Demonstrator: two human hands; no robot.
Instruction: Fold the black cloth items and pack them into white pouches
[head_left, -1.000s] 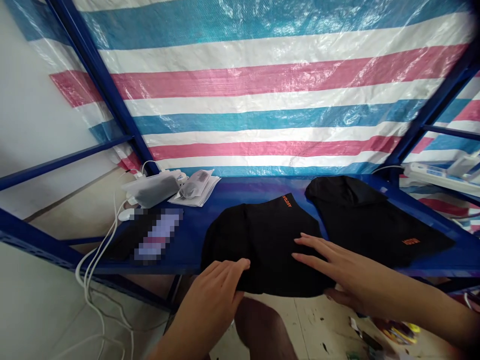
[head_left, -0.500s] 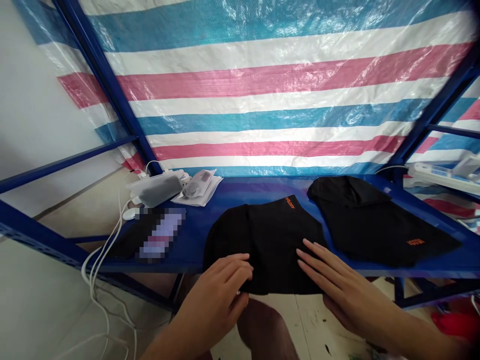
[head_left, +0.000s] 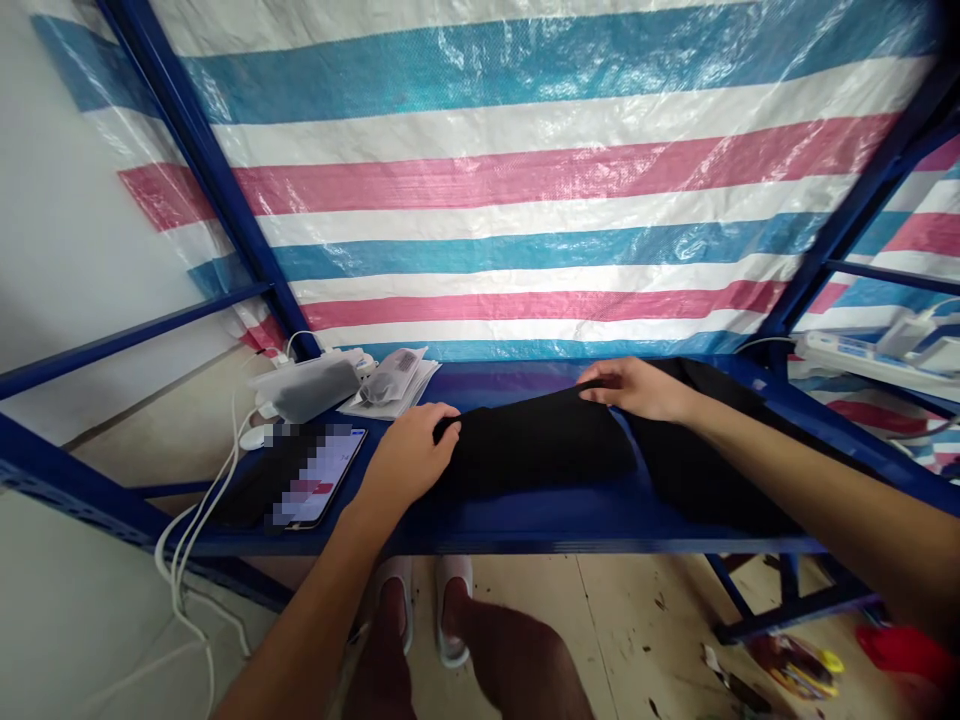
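Note:
A black folded cloth piece (head_left: 536,440) lies on the blue shelf (head_left: 510,520) in front of me, its exact kind unclear. My left hand (head_left: 411,458) is closed on its left end, thumb and fingers pinching the upper corner. With thumb and fingertips, my right hand (head_left: 637,388) pinches the far right corner, lifting that edge a little. Beside it on the right rests a second black cloth piece (head_left: 705,475), partly hidden beneath my right hand and forearm.
To the left lie a phone (head_left: 330,480), a grey translucent pouch (head_left: 311,385), and papers with a plastic packet (head_left: 394,380). White cables (head_left: 176,550) hang off the left end. A power strip (head_left: 862,355) sits at right. Behind hangs a striped plastic sheet (head_left: 510,190).
Both hands have moved away from me toward the far edge of the cloth and now grip it. The cloth's near edge has left the shelf's front, and its orange lettering is out of sight.

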